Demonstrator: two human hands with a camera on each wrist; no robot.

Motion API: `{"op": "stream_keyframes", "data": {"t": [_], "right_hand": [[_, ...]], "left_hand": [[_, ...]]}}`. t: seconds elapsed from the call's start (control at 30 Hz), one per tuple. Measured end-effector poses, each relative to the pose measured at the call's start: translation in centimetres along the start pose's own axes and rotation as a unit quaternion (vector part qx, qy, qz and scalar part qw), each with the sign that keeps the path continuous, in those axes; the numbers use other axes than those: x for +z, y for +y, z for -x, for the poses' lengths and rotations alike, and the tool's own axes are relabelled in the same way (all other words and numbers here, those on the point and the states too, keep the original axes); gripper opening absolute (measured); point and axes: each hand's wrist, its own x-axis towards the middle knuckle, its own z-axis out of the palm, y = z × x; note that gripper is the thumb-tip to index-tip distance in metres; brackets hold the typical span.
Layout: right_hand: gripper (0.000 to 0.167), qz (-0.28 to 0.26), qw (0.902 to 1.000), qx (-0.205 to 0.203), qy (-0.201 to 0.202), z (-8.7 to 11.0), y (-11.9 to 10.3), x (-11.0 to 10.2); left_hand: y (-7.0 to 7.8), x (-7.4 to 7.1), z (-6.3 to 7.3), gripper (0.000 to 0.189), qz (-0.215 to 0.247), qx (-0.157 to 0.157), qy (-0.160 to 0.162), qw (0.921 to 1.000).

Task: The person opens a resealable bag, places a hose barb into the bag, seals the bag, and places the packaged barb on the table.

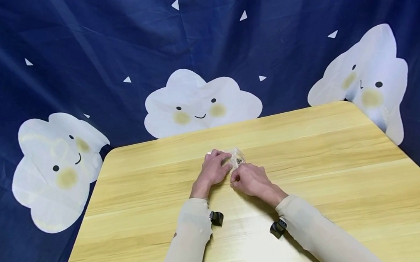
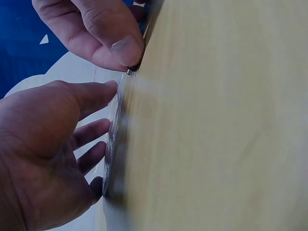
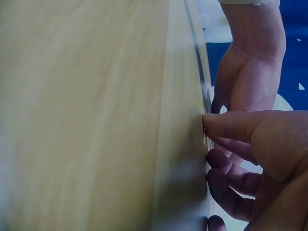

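A clear plastic bag [image 1: 236,152] lies flat on the wooden table [image 1: 144,195], with several small dark pieces [image 1: 239,161] in it. My left hand [image 1: 215,166] rests its fingertips along the bag's left side, thumb and fingers spread apart. Just right of and nearer than the bag, my right hand [image 1: 251,178] pinches something tiny between thumb and forefinger, low over the table. In the left wrist view its shiny end, a small metal piece [image 2: 129,71], pokes out below the right thumb; the fingers hide most of it.
Behind the table hangs a dark blue curtain [image 1: 286,57] printed with white clouds and triangles. The table's far edge runs along its foot. A small black wrist camera [image 1: 216,218] sits at the left cuff, another black camera [image 1: 278,228] at the right.
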Motion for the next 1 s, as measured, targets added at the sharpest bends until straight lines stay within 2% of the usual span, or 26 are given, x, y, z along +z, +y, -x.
{"op": "stream_keyframes", "data": {"t": [0.67, 0.83, 1.0], "right_hand": [[0.018, -0.009, 0.9999, -0.002, 0.014, 0.0, -0.2, 0.21], [0.018, -0.005, 1.0, -0.003, -0.007, 0.04, -0.12, 0.09], [0.014, 0.017, 0.9989, -0.032, -0.029, 0.22, 0.43, -0.14]], "left_hand": [[0.01, -0.11, 0.04, 0.042, 0.005, 0.0, 0.004, 1.0], [0.0, -0.02, 0.1, 0.042, 0.008, -0.005, 0.001, 1.0], [-0.12, -0.02, 0.07, 0.041, 0.006, -0.004, 0.001, 1.0]]}}
